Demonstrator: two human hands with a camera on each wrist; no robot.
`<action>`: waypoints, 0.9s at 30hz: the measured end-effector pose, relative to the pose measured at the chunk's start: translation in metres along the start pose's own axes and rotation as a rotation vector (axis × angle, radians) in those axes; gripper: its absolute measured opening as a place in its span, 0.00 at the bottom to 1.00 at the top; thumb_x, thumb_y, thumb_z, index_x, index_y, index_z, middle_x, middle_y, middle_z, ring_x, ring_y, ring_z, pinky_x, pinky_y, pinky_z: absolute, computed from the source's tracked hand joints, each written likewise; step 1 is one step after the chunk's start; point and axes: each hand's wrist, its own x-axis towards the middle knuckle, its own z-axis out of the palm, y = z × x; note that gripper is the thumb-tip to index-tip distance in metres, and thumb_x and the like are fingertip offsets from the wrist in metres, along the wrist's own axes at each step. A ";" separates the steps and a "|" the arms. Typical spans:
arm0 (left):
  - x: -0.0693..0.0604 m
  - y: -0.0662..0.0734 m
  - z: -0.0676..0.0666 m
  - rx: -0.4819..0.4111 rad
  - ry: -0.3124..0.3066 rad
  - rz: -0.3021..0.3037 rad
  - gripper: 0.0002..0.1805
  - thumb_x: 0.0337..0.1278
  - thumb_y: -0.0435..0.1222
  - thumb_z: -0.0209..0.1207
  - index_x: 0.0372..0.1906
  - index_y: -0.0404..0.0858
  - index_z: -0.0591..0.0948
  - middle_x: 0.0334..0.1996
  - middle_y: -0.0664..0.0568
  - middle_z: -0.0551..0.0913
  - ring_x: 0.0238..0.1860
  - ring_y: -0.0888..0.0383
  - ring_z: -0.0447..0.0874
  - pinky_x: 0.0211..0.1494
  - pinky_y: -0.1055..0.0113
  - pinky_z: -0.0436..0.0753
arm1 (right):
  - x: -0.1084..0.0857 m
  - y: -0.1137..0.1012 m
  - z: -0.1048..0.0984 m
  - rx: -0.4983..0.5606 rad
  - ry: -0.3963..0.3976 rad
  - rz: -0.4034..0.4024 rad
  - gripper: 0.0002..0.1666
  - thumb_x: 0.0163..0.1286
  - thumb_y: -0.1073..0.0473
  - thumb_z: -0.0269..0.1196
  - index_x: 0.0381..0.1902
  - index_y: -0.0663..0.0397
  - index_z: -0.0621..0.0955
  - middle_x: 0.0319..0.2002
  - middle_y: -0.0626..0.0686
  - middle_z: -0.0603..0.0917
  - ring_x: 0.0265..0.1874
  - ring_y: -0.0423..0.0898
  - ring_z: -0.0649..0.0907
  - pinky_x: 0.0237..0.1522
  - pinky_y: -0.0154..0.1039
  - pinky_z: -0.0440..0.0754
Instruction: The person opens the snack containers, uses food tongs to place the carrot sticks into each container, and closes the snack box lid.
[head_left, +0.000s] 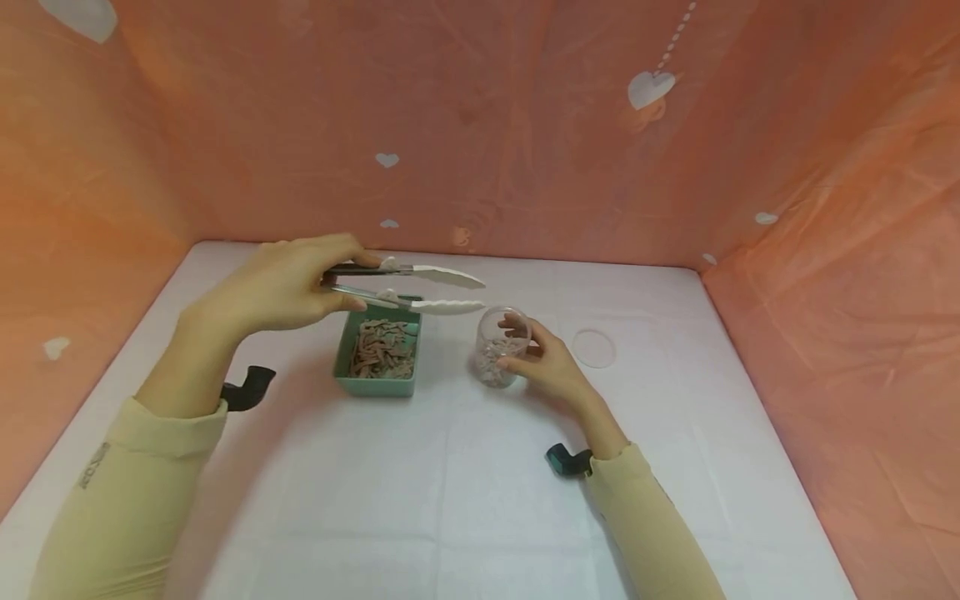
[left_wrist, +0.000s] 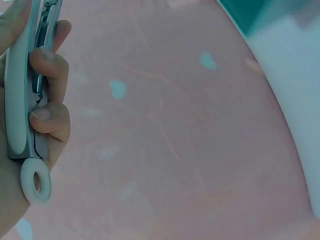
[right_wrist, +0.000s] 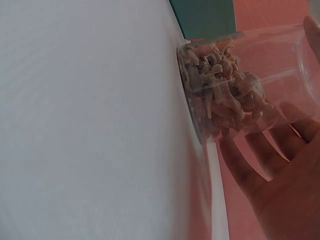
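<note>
While your right hand [head_left: 553, 368] grips clear jar [head_left: 491, 360] on table [head_left: 450, 500], your left hand [head_left: 288, 283] holds tongs [head_left: 408, 305], tips [head_left: 453, 307] parted, empty, near box [head_left: 378, 387] of strips [head_left: 378, 350]. Step looks like moving strips; next calls for lowering tips.

Orange-pink backdrop [head_left: 450, 100], probably cloth, with pale hearts [head_left: 648, 90]; white table [head_left: 390, 500].

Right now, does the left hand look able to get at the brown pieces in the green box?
Probably yes: the left hand holds tongs, and the box is uncovered, though in the head view the tips show right of it.
</note>
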 end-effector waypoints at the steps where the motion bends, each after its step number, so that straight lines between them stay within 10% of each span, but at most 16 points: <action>1: -0.004 -0.003 -0.002 0.002 -0.004 -0.006 0.23 0.59 0.40 0.73 0.60 0.51 0.82 0.55 0.58 0.85 0.37 0.58 0.80 0.46 0.53 0.75 | 0.000 0.000 0.000 -0.003 0.001 -0.003 0.42 0.65 0.69 0.73 0.74 0.64 0.70 0.68 0.63 0.78 0.67 0.61 0.77 0.69 0.56 0.72; 13: -0.037 -0.039 -0.007 0.156 -0.044 -0.053 0.26 0.50 0.41 0.78 0.56 0.44 0.85 0.52 0.51 0.88 0.38 0.56 0.85 0.46 0.50 0.79 | -0.003 -0.001 -0.003 -0.016 -0.008 -0.003 0.43 0.65 0.68 0.73 0.75 0.62 0.69 0.68 0.62 0.77 0.69 0.59 0.75 0.70 0.57 0.71; 27: -0.047 -0.039 0.001 0.266 -0.211 -0.086 0.32 0.47 0.44 0.79 0.60 0.43 0.82 0.51 0.56 0.82 0.39 0.52 0.87 0.38 0.46 0.80 | -0.003 -0.003 -0.002 -0.014 -0.006 0.008 0.43 0.65 0.68 0.73 0.75 0.62 0.69 0.69 0.61 0.77 0.69 0.59 0.76 0.70 0.57 0.72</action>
